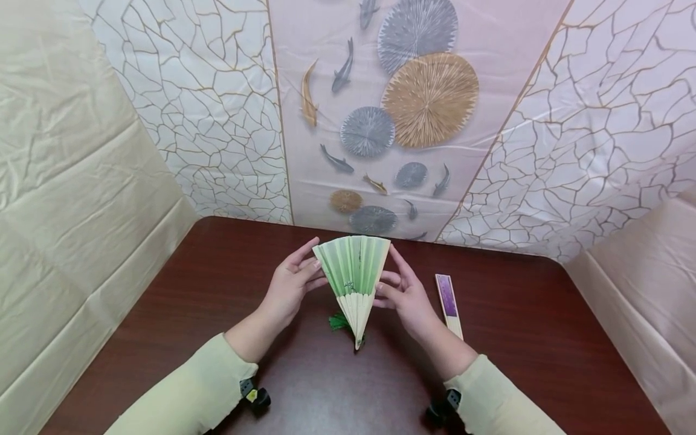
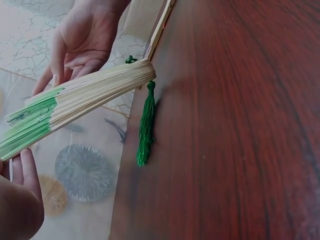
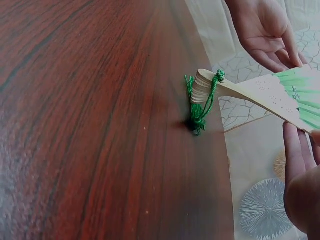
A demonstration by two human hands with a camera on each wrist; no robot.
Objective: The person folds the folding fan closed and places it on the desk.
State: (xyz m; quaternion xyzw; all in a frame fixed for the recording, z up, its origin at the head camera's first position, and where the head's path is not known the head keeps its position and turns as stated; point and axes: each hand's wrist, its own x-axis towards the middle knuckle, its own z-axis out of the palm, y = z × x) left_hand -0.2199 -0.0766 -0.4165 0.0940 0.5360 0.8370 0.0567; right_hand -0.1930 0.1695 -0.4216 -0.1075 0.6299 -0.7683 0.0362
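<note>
A partly spread green folding fan (image 1: 352, 266) with pale wooden ribs is held up over the table, its pivot end toward me. My left hand (image 1: 287, 289) pinches the fan's left edge between thumb and fingers. On the opposite edge, my right hand (image 1: 408, 300) grips the outer rib the same way. A green tassel (image 2: 146, 127) hangs from the pivot; in the right wrist view its knotted cord (image 3: 212, 95) loops through the rib ends. Both wrist views show the ribs (image 2: 102, 90) fanned between the two hands.
A folded fan with a purple panel (image 1: 447, 296) lies on the dark wooden table (image 1: 217, 272), right of my right hand, partly hidden by the forearm. Patterned cloth (image 1: 337, 169) hangs behind the table's back edge, and beige cloth (image 1: 70, 181) stands along the left side.
</note>
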